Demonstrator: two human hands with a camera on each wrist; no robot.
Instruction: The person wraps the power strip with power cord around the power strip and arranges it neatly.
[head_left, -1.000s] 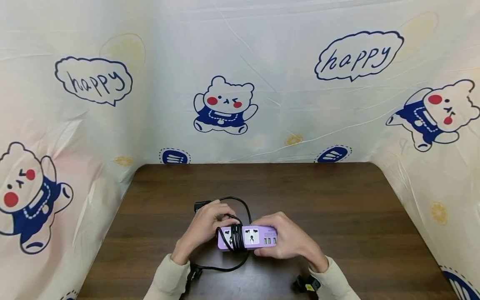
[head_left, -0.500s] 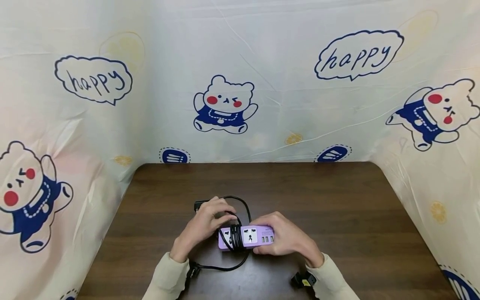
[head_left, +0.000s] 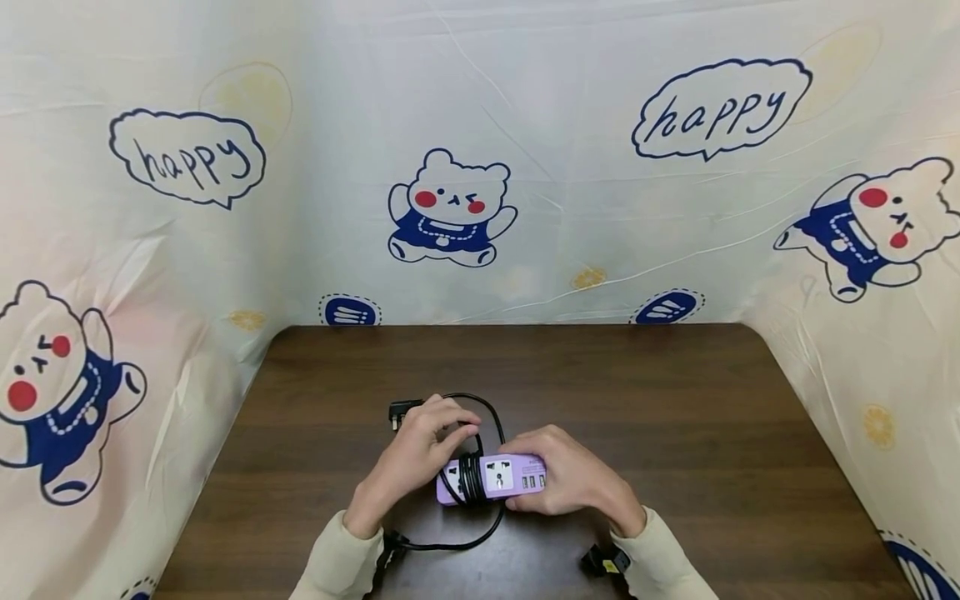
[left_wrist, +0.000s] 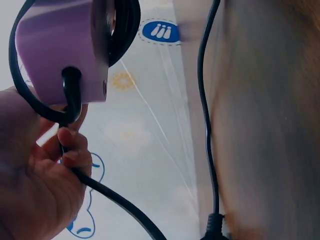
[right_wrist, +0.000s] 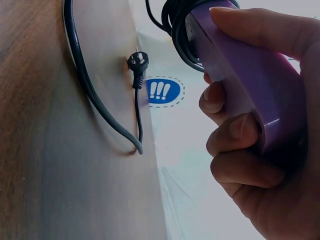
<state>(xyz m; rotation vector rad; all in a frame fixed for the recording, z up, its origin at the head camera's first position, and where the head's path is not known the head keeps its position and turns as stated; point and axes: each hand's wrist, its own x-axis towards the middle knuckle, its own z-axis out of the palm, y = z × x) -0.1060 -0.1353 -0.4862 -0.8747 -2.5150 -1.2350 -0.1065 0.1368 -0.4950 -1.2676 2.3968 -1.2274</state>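
- One purple power strip (head_left: 491, 479), set lengthwise between the desk's left and right edges and well apart from the far edge; whether its underside touches the desk (head_left: 637, 392) cannot be told.
- On its upper face, two white sockets (head_left: 499, 473), the left one partly crossed by cord, and three small slots (head_left: 533, 482) near the right end.
- One black cord (head_left: 471, 479), wound in several turns around the strip's left half; the turns lie too tight to count.
- One black plug (head_left: 406, 407), beside the left hand on the side toward the far left corner; the cord bows from it to the strip's far side. Another bow curves on the near side toward the left wrist.
- Two hands. Left hand (head_left: 427, 437): fingers (left_wrist: 75, 157) curled in, pinching the cord just beside the strip's left end. Right hand (head_left: 562, 471): thumb on one side, fingers (right_wrist: 235, 135) bent around the other, opened only to the strip's width and gripping its right end.
- Desk room: a broad stretch of wood runs from the hands to the far edge and both rounded far corners; the left and right edges lie well apart from the hands.
- Behind the far edge, a printed curtain (head_left: 585, 167) with three bears (head_left: 450, 208).
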